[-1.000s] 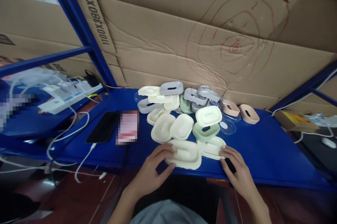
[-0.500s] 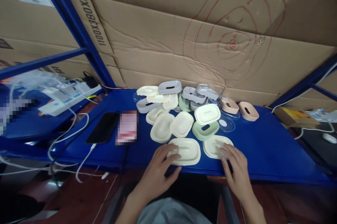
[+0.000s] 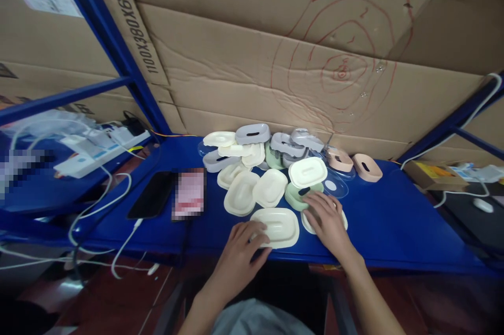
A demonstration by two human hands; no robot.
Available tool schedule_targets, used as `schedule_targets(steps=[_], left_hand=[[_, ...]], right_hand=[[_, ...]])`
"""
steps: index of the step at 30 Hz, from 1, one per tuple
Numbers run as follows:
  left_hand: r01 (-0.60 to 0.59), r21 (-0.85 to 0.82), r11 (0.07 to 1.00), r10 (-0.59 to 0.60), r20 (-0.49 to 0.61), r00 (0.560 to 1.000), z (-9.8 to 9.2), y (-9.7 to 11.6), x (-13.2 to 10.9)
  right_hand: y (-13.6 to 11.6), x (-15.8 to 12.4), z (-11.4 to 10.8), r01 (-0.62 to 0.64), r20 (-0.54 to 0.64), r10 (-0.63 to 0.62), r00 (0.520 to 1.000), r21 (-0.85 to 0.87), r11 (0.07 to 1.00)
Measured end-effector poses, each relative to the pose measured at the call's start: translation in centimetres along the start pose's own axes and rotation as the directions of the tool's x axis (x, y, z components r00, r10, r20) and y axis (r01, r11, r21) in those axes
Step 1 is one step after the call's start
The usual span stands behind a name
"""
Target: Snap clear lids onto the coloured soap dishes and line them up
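Near the table's front edge lies a cream oval tray [image 3: 284,226] with a raised ridge in its middle. The fingers of my left hand [image 3: 244,248] rest, parted, on its left end. My right hand [image 3: 327,219] reaches over another cream tray [image 3: 344,219], largely covering it, with its fingertips at the green oval shell [image 3: 293,197], which has a dark slot. Whether those fingertips touch the shell I cannot tell. A cream lid-like piece [image 3: 308,171] leans on the green shell. Just left are two more cream trays, a rounded one [image 3: 270,188] and a longer one [image 3: 241,194].
Grey slotted shells [image 3: 252,134] and cream pieces are heaped at the back, against a cardboard wall [image 3: 220,62]. Two pink shells [image 3: 367,168] and a clear cover [image 3: 336,186] lie right. A black phone [image 3: 153,194] with a white cable sits left, beside a blurred pink item [image 3: 189,193].
My right hand has moved up and left, from the right-hand cream tray to the green shell. My left hand stays at the front tray. The view has shifted slightly.
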State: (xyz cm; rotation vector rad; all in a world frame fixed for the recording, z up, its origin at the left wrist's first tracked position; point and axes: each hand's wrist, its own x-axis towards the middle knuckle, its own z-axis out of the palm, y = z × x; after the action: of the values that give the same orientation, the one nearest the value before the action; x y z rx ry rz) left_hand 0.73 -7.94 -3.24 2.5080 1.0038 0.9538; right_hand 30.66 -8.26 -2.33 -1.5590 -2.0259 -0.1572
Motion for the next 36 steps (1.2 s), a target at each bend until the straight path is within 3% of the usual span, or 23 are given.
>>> schedule_targets(steps=[5, 9, 14, 18, 20, 26, 31, 36], left_hand=[[0.02, -0.017, 1.0, -0.02, -0.004, 1.0, 0.1, -0.4, -0.2], [0.021, -0.054, 0.998, -0.022, -0.013, 1.0, 0.1, -0.9, -0.8], [0.055, -0.037, 0.998, -0.059, -0.104, 0.993, 0.5, -1.1, -1.2], [-0.028, 0.039, 0.999, 0.031, -0.073, 0.997, 0.3, -1.4, -1.1], [-0.053, 0.021, 0.998, 0.054, -0.068, 0.996, 0.1, -1.7, -1.0], [-0.041, -0.072, 0.997, 0.032, -0.125, 0.992, -0.1, -2.0, -0.8], [0.016, -0.085, 0.996, -0.029, -0.153, 0.988, -0.4, -2.2, -1.0], [0.015, -0.099, 0.995, -0.022, -0.072, 0.997, -0.6, -2.7, -1.2]], right_hand=[[0.2, 0.9, -1.3, 0.065, -0.041, -0.059, 0.997, 0.172, 0.983], [-1.6, -0.2, -1.8, 0.088, -0.093, -0.065, 0.994, 0.268, 0.959], [-6.4, 0.1, 0.0, 0.277, -0.011, -0.283, 0.959, 0.25, 0.928], [-9.0, 0.8, 0.9, 0.425, 0.008, -0.44, 0.898, 0.241, 0.873], [-8.8, 0.6, 0.6, 0.438, 0.036, -0.455, 0.89, 0.213, 0.873], [-6.0, -1.6, -0.6, 0.284, 0.101, -0.287, 0.953, 0.042, 0.958], [-6.5, -2.0, 0.0, 0.399, -0.012, -0.4, 0.916, 0.121, 0.909], [-7.5, -2.0, 0.1, 0.448, -0.002, -0.45, 0.893, 0.092, 0.889]])
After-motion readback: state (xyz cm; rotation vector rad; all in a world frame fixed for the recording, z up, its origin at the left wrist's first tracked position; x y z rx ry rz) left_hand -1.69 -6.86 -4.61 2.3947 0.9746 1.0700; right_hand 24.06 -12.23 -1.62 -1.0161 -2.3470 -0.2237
